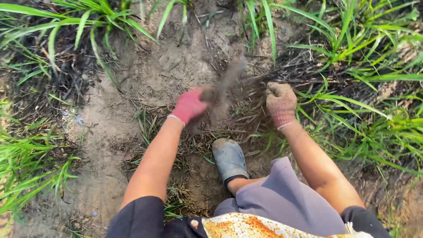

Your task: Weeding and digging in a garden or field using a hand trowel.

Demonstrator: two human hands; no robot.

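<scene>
My left hand [189,105] wears a pink work glove and is closed around a clump of soil and roots [209,94]. A blurred streak of loose dirt [231,75] trails up from that clump. My right hand [281,103] wears a dirt-caked glove and rests fingers-down on the dry grass and soil [246,110]; whether it grips anything is hidden. Between my arms my foot sits in a grey clog [229,158] on the ground.
Bare sandy earth [145,75] runs up the middle. Tall green grass [365,53] crowds the right side and top, and more green grass [26,163] stands at the left. Dark dead stalks [66,79] lie at the upper left.
</scene>
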